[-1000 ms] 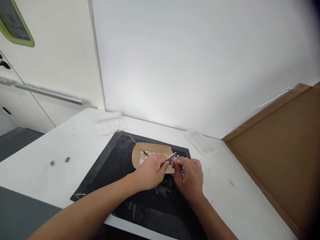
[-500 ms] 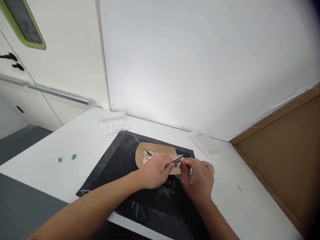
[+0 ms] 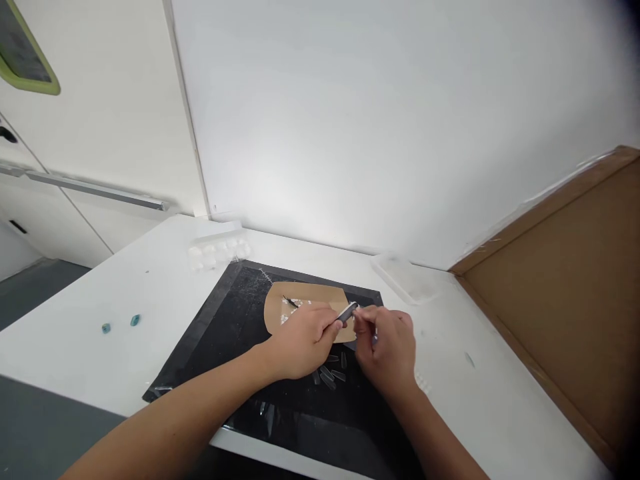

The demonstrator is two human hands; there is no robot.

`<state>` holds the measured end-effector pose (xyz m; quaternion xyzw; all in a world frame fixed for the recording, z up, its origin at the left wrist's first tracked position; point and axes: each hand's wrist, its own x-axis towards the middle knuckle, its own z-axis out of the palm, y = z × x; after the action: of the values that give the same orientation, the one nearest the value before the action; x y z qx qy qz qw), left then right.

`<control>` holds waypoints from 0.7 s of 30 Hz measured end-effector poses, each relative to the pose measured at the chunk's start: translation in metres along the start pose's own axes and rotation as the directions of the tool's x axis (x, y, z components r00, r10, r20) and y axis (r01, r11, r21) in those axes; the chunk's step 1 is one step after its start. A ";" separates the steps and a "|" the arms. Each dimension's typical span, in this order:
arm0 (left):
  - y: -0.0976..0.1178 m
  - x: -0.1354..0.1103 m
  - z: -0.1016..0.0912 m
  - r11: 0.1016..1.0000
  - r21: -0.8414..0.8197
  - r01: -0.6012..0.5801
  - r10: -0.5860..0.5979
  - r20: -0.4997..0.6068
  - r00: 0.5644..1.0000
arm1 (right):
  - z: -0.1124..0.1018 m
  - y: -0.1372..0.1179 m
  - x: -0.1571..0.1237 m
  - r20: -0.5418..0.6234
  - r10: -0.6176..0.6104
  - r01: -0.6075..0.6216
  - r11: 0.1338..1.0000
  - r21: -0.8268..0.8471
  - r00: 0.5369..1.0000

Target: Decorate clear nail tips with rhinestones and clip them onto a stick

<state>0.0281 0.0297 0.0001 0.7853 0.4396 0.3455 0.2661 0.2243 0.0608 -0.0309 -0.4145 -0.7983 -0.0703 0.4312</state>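
Observation:
My left hand (image 3: 303, 340) grips a small grey-and-white file-like tool (image 3: 347, 312) over a black mat (image 3: 220, 320). My right hand (image 3: 387, 347) meets the tool's tip, its fingers pinched on something tiny that I cannot make out. Both hands hover at the near edge of a tan paper piece (image 3: 300, 300) that carries small white bits and a thin black object (image 3: 289, 301). Several clear nail-tip-like pieces (image 3: 330, 375) lie on the mat just below my hands.
A clear compartment tray (image 3: 219, 252) sits at the mat's far left corner and a clear plastic lid (image 3: 403, 277) at its far right. Two small teal pieces (image 3: 120, 323) lie on the white table at left. A brown board (image 3: 565, 293) leans at right.
My hands have stayed together on the tool. Only the head view has swung, first right and then back left.

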 end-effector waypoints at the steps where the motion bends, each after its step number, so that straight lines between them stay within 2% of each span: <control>1: 0.001 0.000 0.000 1.000 -0.001 0.003 -0.003 0.000 1.000 | -0.001 0.000 0.000 0.024 -0.014 0.014 1.000 0.024 1.000; 4: 0.003 -0.001 0.000 1.000 -0.007 0.008 -0.008 0.001 1.000 | -0.004 0.001 0.000 0.074 0.011 -0.016 0.998 0.057 0.997; 7: 0.004 0.000 0.001 1.000 -0.011 0.013 -0.013 -0.003 1.000 | -0.006 -0.002 0.001 0.045 0.060 -0.061 0.997 0.038 0.997; 12: 0.000 0.001 0.003 1.000 -0.008 0.030 -0.030 -0.012 0.999 | -0.004 -0.010 -0.002 0.059 -0.069 0.066 0.996 0.052 0.996; 16: -0.002 0.002 0.004 0.999 -0.030 0.024 -0.024 -0.010 1.000 | -0.003 -0.011 0.000 0.001 -0.004 0.004 1.000 0.008 1.000; 21: 0.001 0.002 0.003 0.999 -0.034 0.034 -0.035 -0.016 0.999 | -0.003 -0.013 0.000 0.035 -0.080 0.079 0.997 0.027 0.996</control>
<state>0.0315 0.0310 -0.0005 0.7702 0.4494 0.3545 0.2814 0.2167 0.0508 -0.0257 -0.3782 -0.8227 -0.0698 0.4187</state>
